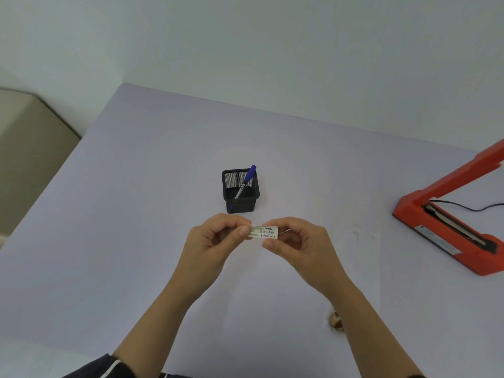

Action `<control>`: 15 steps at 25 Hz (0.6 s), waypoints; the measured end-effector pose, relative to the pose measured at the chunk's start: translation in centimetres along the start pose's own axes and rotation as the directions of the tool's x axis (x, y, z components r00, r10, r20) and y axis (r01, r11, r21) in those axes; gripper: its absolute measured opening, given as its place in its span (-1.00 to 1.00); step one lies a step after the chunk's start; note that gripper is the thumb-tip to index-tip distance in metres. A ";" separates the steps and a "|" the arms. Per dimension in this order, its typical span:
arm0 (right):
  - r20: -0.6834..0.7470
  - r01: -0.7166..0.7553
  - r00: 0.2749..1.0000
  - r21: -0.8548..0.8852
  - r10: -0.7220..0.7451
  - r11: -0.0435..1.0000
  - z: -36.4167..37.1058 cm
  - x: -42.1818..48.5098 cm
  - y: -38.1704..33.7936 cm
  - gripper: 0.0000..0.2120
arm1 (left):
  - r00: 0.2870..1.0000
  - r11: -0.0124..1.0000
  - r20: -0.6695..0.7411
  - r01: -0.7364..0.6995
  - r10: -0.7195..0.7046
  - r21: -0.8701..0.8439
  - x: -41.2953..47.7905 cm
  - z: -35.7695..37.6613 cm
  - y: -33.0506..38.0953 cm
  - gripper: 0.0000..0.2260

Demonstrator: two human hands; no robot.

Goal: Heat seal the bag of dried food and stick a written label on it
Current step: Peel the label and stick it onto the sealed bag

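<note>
Nearest me, my left hand (210, 241) and right hand (297, 241) each pinch an end of the written label (266, 232), just this side of the pen holder (240, 192). I'm probably peeling its backing, though it's too small to confirm. Next I must press it flat onto the bag, which I can't make out.

- My one camera rides on my head, facing forward and down across the table (122, 214).
- It sits near my left hand (210, 241) and right hand (302, 242), both mid-frame.
- Its wide angle reaches the wall (272, 50).
</note>
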State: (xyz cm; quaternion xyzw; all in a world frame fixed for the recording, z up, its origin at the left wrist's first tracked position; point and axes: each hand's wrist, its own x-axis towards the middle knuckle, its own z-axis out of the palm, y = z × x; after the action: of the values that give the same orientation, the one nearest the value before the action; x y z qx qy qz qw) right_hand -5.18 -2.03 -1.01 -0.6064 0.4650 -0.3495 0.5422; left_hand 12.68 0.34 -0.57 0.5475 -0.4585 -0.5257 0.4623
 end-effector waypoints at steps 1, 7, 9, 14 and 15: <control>-0.019 0.063 0.998 -0.098 -0.065 0.993 0.0 0.1 0.3 -0.81 | 1.000 1.000 -0.003 0.022 -0.022 -0.017 0.0 0.1 0.1 -0.84; -0.137 0.038 0.988 -0.255 -0.075 0.966 0.8 1.4 3.8 -0.90 | 0.908 0.985 -0.384 0.136 -0.167 -0.105 0.6 -0.3 -1.2 -0.91; -0.121 -0.169 0.982 -0.200 0.147 0.965 1.8 2.4 6.1 -0.93 | 0.873 0.979 -0.443 0.180 -0.206 -0.101 0.6 -0.8 -2.0 -0.91; -0.117 -0.363 0.931 -0.385 0.346 0.848 4.2 5.7 12.2 -0.89 | 0.847 0.955 -0.449 0.293 -0.285 -0.054 -0.3 -1.6 -4.2 -0.91; -0.132 -0.367 0.929 -0.444 0.346 0.817 4.5 6.1 12.9 -0.87 | 0.838 0.951 -0.458 0.305 -0.296 -0.056 -0.6 -1.9 -4.5 -0.91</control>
State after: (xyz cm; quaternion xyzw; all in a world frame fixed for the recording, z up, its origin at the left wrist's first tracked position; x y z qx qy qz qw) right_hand -1.39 -6.04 -14.94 -0.6118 0.6518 -0.1349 0.4274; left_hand 14.60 1.64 -4.93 0.7258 -0.2489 -0.4419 0.4647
